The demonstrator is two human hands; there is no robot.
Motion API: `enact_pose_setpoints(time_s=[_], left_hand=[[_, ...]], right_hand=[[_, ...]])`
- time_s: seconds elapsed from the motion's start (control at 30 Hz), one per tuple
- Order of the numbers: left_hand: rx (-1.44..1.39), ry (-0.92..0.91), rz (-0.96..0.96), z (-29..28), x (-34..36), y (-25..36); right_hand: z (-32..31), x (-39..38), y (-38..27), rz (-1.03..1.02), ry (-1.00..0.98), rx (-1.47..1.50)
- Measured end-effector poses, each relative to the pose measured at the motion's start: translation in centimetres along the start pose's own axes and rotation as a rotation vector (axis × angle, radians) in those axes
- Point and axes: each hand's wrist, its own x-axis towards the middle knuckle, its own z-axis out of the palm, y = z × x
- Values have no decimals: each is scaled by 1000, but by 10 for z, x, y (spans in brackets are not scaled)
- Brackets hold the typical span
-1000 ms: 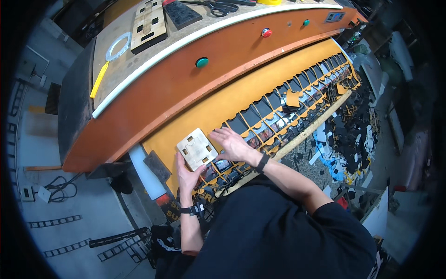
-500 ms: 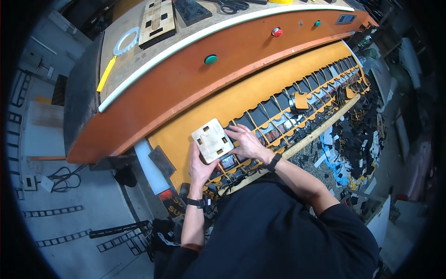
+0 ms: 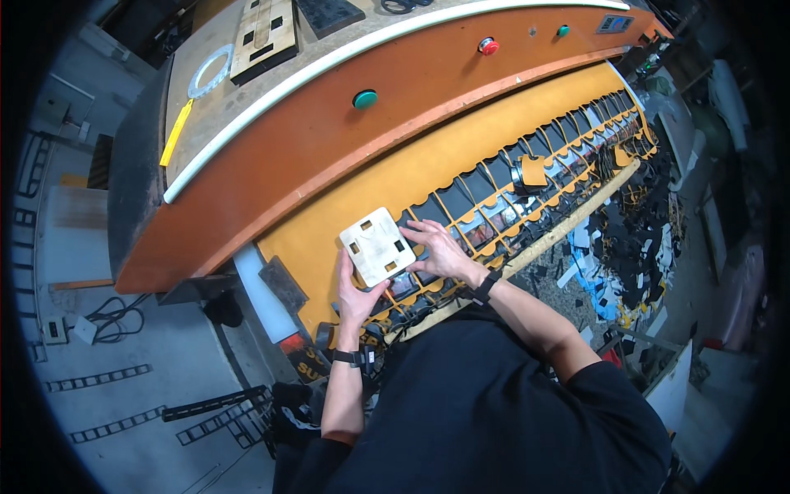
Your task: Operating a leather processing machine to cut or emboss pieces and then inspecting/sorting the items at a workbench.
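A pale square board (image 3: 375, 245) with small square openings lies on the yellow sheet (image 3: 444, 140), whose front part is cut into a web of strips over dark gaps. My left hand (image 3: 355, 292) grips the board at its lower left, thumb along the bottom edge. My right hand (image 3: 436, 251) holds its right side with bent fingers and thumb. Dark bits and pale see-through pieces (image 3: 494, 216) show among the cut strips to the right of the board.
An orange machine front (image 3: 304, 128) bears green (image 3: 364, 100) and red (image 3: 489, 46) buttons. Its top carries a slotted board (image 3: 265, 62), ring (image 3: 197, 86), yellow strip (image 3: 175, 136) and scissors (image 3: 395, 5). A long bar (image 3: 576, 210) edges the sheet, beside heaped scraps (image 3: 617, 272).
The pale board and both my hands have moved up and to the right along the yellow sheet since a second ago. My right fingers have closed in on the board's side.
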Motion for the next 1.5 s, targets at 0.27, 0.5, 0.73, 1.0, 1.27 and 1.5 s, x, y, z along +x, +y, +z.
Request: enact_pose_setpoints(time_s=[0.27,0.5,0.73,1.0,1.27,1.5], left_hand=[[-25,6,-48,-1,0,2],[-24,35,-25,-1,-2,-3],[168,16,-1,-5,-3,9],[130,17,-18,-6,0,10],[115,26,4,-8,2,10],[140,58,69,-6,2,4]], right_hand=[[-1,1,4,0,-29,20],[4,2,10,-50,7,13],[1,2,14,-69,-15,-17],[-3,8,11,-106,-31,-17],[-3,8,13,-56,-56,-30],[-4,10,13,-67,-43,-32]])
